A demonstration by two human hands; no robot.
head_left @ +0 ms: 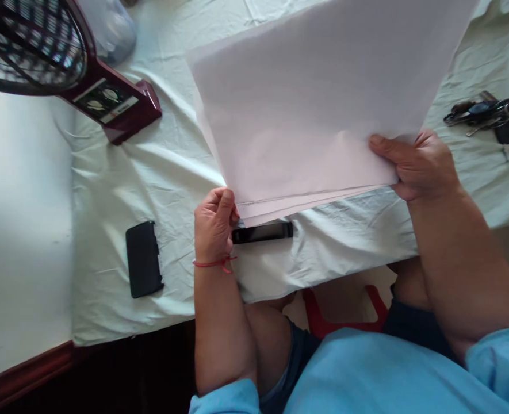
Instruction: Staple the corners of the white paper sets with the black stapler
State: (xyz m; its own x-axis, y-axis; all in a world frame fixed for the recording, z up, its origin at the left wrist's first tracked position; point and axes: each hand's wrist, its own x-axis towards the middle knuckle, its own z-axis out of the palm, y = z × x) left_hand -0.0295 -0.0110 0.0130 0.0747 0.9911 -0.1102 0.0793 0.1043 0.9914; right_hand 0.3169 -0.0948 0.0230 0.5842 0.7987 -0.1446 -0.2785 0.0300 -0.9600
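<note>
- Nearest the camera, a person sits at a table in a light blue top, with bare knees and the red frame of a stool [344,313] showing below the table edge.
- The left hand [214,225], a red thread tied at its wrist, pinches the near left corner of a stack of white paper sheets [306,109], thumb on top.
- The right hand [418,164] grips the stack's near right corner, thumb lying across the top sheet.
- The stack is held up off the table and tilted; its near edges look almost flush, though a few sheets still stand slightly proud, so the squaring-up seems partly done.
- A black stapler [263,232] lies on the table just under the stack's near edge, beside the left hand and untouched; no staple can be seen in the sheets.
- To the left lies a black phone [144,259], well apart from the hands.
- A creased pale cloth [120,184] covers the table.
- Farther off, a bunch of keys [489,118] rests at right.
- At far left stands a maroon desk fan [103,100].
</note>
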